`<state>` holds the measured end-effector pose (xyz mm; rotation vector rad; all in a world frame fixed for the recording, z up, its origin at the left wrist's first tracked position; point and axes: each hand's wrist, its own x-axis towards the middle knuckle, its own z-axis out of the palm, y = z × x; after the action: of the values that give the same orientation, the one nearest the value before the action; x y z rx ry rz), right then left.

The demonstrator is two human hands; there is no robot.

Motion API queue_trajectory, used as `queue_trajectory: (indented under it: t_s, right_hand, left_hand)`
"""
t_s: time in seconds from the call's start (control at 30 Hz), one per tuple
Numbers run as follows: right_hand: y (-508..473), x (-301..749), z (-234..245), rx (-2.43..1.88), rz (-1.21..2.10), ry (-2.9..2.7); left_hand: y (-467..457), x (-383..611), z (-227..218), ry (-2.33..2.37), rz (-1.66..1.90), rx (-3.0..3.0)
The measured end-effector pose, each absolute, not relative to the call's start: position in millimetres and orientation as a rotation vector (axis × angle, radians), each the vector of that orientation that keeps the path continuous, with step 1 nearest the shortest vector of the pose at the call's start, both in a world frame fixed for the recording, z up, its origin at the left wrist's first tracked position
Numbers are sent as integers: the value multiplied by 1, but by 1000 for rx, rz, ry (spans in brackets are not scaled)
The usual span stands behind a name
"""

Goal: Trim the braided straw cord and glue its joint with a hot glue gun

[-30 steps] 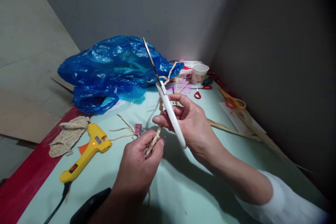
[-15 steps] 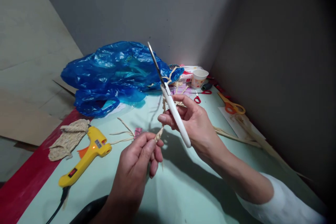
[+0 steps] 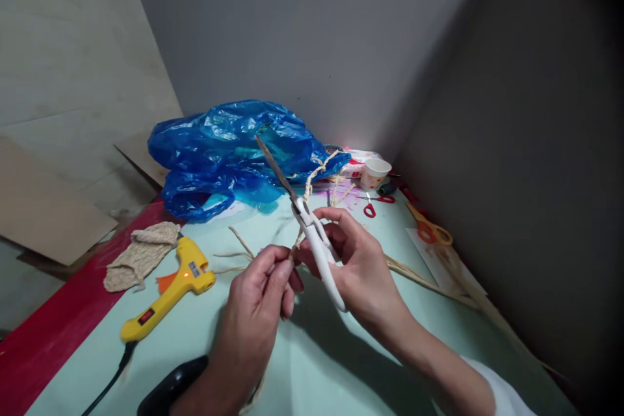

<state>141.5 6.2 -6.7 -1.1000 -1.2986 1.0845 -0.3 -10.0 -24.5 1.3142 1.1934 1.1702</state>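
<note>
My left hand point(image 3: 258, 302): finger and thumb pinched on braided fibre cord point(image 3: 299, 238), stretched between both hands. My right hand point(image 3: 363, 263): curled around white-handled scissors point(image 3: 322, 263). Step, I judge: working the cord; next needs steady tension.

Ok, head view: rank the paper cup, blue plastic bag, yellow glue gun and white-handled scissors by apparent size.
Blue plastic bag
Yellow glue gun and white-handled scissors: too alike to rank
Paper cup

Head-worn view, facing forward, downward, close
</note>
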Motion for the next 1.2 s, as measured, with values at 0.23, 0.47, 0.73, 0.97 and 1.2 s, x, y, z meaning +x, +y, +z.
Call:
queue_trajectory:
  t_s: [0.23,0.47,0.73,0.97,1.2]
  right_hand:
    - [13,144,-14,-1017,1282,-1140]
    - [18,145,-22,-1010,1314,-1136]
    - [16,144,-23,-1005,1284,-1170]
    - [19,140,-28,-993,1227,-1121]
    - [28,146,-30,-984,1279,-966]
  left_hand:
    - [-7,-1,-16,1121,1134,1269]
    - [2,-2,-19,1050,1185,1170]
    - [8,-1,-23,987,1222,1101]
    - [5,3,-25,933,1241,968]
    - [7,0,-28,956,1211,927]
